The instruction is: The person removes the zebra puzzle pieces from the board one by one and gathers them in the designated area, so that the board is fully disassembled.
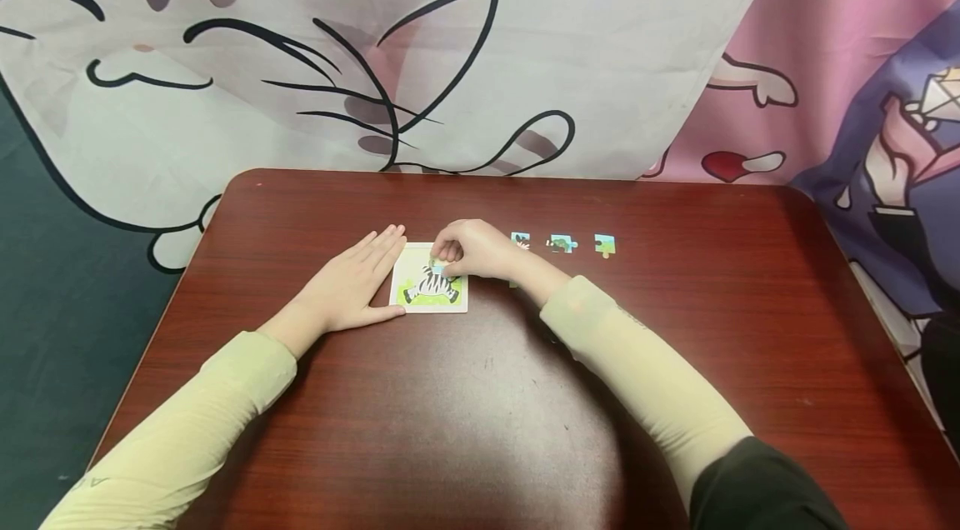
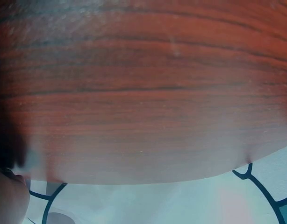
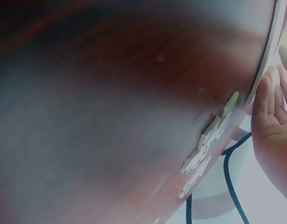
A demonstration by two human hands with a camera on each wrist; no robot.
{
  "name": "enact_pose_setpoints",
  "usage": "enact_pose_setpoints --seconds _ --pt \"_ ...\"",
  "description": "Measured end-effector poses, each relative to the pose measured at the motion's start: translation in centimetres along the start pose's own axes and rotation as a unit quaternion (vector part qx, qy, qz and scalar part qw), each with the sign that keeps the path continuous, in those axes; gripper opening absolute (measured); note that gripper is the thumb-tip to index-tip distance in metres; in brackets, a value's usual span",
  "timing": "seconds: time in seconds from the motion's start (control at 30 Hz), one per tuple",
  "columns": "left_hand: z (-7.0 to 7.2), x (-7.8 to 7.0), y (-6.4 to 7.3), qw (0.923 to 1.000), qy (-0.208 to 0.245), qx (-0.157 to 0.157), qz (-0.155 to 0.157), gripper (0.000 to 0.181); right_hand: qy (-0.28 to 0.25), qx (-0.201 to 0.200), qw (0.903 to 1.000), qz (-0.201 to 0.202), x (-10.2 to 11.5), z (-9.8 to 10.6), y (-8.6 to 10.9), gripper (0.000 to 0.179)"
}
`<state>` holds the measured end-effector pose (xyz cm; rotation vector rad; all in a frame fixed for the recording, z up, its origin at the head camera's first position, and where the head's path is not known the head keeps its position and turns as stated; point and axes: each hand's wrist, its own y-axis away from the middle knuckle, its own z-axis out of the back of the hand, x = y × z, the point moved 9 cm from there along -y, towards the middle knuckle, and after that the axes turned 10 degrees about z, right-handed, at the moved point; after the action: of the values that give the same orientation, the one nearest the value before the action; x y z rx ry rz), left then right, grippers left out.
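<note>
A square puzzle board (image 1: pixel 429 307) with a white border and a zebra picture lies on the table. My left hand (image 1: pixel 348 284) rests flat with straight fingers along the board's left side, its thumb at the lower left corner. Over the upper right part of the board, my right hand (image 1: pixel 476 250) pinches a small puzzle piece (image 1: pixel 438 269) between thumb and curled fingers. The right wrist view shows the same right hand (image 3: pixel 274 116) at the board's edge, with the piece hidden there. Only a sliver of the left hand (image 2: pixel 8 198) appears in the left wrist view.
To the right of the board lie a puzzle piece (image 1: pixel 521 240) partly behind the right wrist, a blue-green piece (image 1: pixel 562 243) and a blue-and-green piece (image 1: pixel 604 244). The brown table (image 1: pixel 480 397) ends at the back before a cat-print cloth (image 1: pixel 615 55).
</note>
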<state>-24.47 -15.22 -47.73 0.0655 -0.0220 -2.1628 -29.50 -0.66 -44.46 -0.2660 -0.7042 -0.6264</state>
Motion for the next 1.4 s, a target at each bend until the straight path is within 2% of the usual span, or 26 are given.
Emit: enact_pose_setpoints --seconds 0.23,0.77,1.4 --pt "0.0 0.1 0.0 0.9999 0.005 0.009 0.006 0.108 0.027 0.021 0.9994 0.002 0.1 -0.4 -0.4 0.027" --pt "0.2 -0.1 0.0 1.0 0.007 0.002 0.003 0.108 0.058 0.045 0.997 0.027 1.1 -1.0 -0.9 0.032" --pt "0.3 -0.1 0.0 0.9998 0.018 0.01 0.007 0.108 0.051 0.045 0.9973 0.026 0.8 -1.4 -0.9 0.035"
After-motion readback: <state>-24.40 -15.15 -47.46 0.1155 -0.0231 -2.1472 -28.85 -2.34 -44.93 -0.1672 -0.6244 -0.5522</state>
